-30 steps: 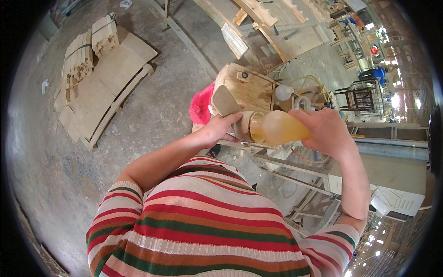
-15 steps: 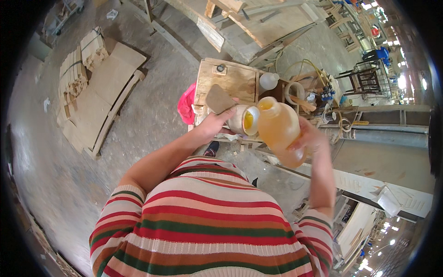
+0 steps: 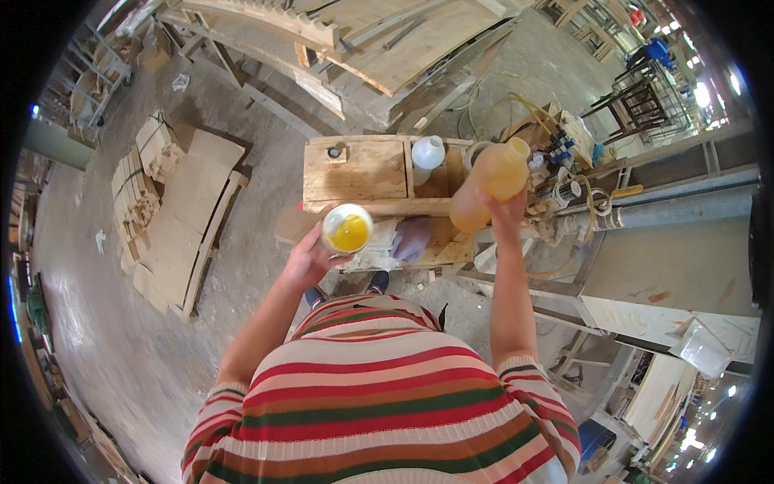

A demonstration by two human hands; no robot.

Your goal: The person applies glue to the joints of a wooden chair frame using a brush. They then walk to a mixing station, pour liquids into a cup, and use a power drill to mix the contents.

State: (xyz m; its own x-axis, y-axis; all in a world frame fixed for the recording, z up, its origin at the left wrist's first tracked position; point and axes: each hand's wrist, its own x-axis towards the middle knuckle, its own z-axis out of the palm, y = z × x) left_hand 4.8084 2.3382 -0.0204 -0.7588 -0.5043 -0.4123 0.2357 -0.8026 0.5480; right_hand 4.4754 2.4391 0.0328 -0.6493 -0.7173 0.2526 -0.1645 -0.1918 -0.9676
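While yellow liquid (image 3: 350, 235) lies in the white-rimmed cup (image 3: 368, 216), the left hand (image 3: 305, 260) supports that cup in front of the person, its mouth facing the camera. The left thumb and fingers curl around its side, pressed against the wall; the far fingertips are hidden. A flat brown piece (image 3: 292, 225) juts out beside this hand, and I cannot tell whether it is joined to the cup.

The right hand (image 3: 506, 214) grips a translucent amber bottle (image 3: 493, 179) around its narrowed middle, the visible fingers bent against the plastic, the rest out of sight behind it. No cap shows on its neck, which points away from the cup.

As to progress, the cup appears to be partly filled, and no stream joins the two containers, which are well apart. Neither has been set down, and the bottle is uncapped; whether more liquid is due cannot be judged.

Beyond the hands stands a wooden box bench (image 3: 363, 168), with a whitish plastic bottle (image 3: 427, 152) in its compartment and a white cloth (image 3: 372, 252) on the lower shelf.
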